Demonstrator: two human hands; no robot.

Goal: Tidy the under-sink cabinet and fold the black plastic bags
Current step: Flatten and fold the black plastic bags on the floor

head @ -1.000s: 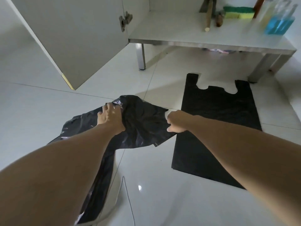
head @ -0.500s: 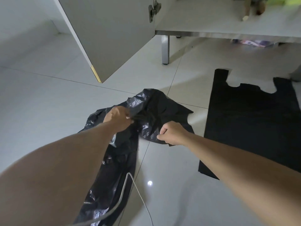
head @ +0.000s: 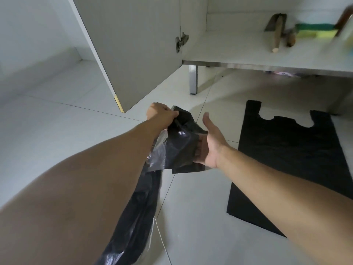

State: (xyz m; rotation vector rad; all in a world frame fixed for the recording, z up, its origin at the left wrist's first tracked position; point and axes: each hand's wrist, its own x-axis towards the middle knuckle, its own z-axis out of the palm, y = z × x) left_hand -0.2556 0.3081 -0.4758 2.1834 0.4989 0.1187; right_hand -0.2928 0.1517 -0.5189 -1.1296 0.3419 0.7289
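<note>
At frame centre, left hand [head: 162, 114] is pinching the bag [head: 179, 142] aloft; right hand [head: 211, 144], fingers spread, is steadying it for folding.

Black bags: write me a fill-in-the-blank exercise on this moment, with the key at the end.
1. The left hand grips the crumpled bag; the right hand, at its edge, is ____.
2. The second bag lies ____ on the floor.
3. The cabinet door stands ____.
4. On the cabinet shelf, the sponge is green and ____.

Missing words: open; flat; open; yellow
</note>
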